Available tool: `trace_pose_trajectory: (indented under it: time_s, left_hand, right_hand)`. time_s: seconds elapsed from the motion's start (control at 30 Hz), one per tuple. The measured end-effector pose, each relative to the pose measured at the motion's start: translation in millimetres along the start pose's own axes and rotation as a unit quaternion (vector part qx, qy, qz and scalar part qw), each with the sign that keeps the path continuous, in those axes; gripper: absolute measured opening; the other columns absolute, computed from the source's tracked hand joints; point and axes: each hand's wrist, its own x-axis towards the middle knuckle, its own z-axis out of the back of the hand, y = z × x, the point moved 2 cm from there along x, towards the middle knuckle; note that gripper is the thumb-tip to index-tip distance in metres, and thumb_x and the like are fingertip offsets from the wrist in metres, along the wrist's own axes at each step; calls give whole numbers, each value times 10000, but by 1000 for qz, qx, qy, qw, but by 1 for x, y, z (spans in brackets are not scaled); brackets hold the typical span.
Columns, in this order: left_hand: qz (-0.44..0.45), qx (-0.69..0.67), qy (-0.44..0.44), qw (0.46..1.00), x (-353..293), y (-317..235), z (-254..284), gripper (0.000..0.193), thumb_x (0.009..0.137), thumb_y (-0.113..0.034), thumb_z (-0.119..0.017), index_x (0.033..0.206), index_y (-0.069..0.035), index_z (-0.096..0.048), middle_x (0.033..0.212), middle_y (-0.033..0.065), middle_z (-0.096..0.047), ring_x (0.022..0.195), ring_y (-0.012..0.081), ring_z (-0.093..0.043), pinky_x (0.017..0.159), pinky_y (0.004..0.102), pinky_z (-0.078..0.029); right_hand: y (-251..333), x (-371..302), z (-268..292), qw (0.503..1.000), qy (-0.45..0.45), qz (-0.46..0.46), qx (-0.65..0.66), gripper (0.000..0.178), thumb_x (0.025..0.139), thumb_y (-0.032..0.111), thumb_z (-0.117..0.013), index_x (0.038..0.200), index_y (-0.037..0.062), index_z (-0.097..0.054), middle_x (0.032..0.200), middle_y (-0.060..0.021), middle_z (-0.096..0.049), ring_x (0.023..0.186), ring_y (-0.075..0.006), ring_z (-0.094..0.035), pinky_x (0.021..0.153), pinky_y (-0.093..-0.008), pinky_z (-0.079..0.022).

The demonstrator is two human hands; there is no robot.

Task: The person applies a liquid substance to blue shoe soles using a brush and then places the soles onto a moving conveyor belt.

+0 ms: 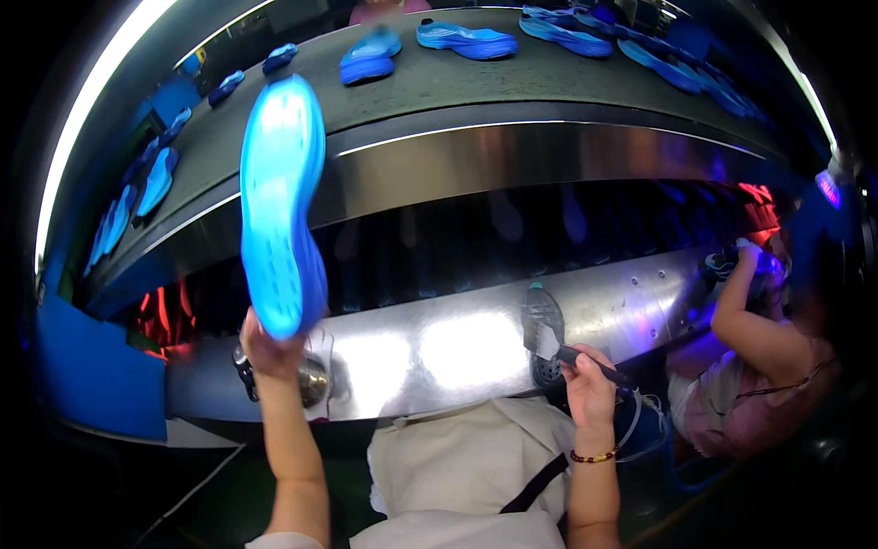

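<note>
Raised in front of me on the left is a bright blue shoe sole (282, 201), its long face glowing pale in the light. My left hand (273, 352) grips it by the lower end, fingers partly hidden behind it. On the right, my right hand (591, 389) is closed round the dark handle of a brush (546, 342) with pale bristles. The brush head overlaps a dark, sole-shaped piece (543, 306) lying on the metal bench (384, 357); whether they touch I cannot tell.
A metal pot (315, 381) stands on the bench beside my left wrist. Beyond it, a conveyor belt (439, 87) carries several blue soles (466, 40). Red-glowing openings (165, 320) flank the dark lower shelf. At the right, a co-worker (764, 357) handles a shoe. Thin tubing (645, 412) hangs near my right wrist.
</note>
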Motion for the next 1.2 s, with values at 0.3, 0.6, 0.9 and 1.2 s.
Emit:
trace_pose_trajectory:
  time_s: [0.3,0.6,0.9,1.2]
  left_hand:
    - [363,-126,36,923,-67,165,-11,954,704,-782,-240,1315,-52,-295,1210,211,-444,1101,331,-462,941,477,-361]
    - [360,-173,36,916,-65,199,-52,921,724,-779,-108,1278,-86,-357,1192,197,-457,1083,319,-472,928,470,-368]
    - [290,-14,-105,951,-44,174,-32,829,790,-699,-82,1168,-53,-437,1004,161,-554,944,256,-542,831,397,-444]
    - [378,-94,-70,919,-54,164,-74,898,754,-739,-59,1244,-58,-378,1034,199,-543,921,349,-550,834,477,-433]
  right_hand:
    - [-27,4,-47,988,85,-43,-124,178,756,-7,-573,927,-58,-584,901,-144,-627,760,-125,-569,705,-231,-445]
    - [-33,21,-99,898,151,90,-404,146,708,40,-647,847,-4,-646,769,-87,-636,667,-130,-584,634,-231,-455]
    - [-37,-29,-99,735,336,290,-512,183,617,61,-675,796,36,-649,725,-97,-634,644,-239,-598,614,-304,-458]
    - [22,-2,-109,853,270,187,-405,190,687,-2,-639,876,-8,-647,740,-93,-630,671,-155,-592,622,-237,-455]
